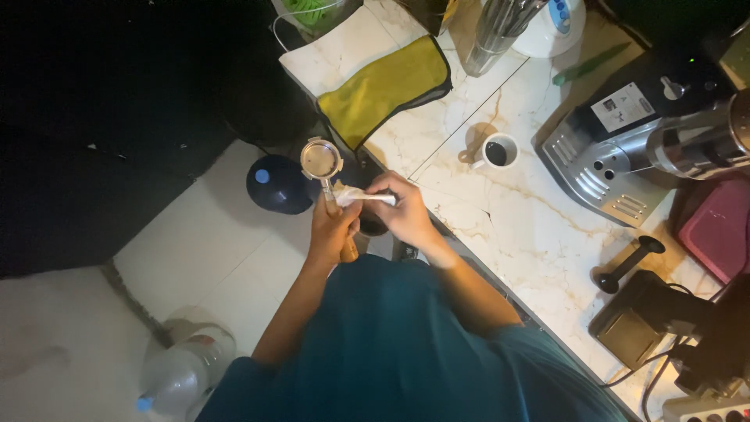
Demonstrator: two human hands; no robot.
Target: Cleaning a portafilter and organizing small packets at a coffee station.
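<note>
A metal portafilter is being held out past the edge of the marble counter, above the pale floor, its round basket facing up toward the camera. Its handle is being gripped by the left hand, fingers closed around it. A small white cloth or tissue is being pinched in the right hand, fingers closed on it, and is lying just beside the neck of the portafilter; whether it is touching the metal cannot be told. Directly beneath the basket, a dark round bin with a blue spot is being seen on the floor. A clear plastic bottle with a blue cap is lying lower left, well apart from the hands. On the counter, a yellow cloth is being kept near the far edge, and a white cup holding dark liquid is standing beside the right hand's side of the work. An espresso machine with a steel drip tray is occupying the right, with a pink box just beyond it. A black tamper is lying on its side near a dark square mat. A steel cup of utensils is standing at the top. The lower view is being blocked by the person's teal shirt.
</note>
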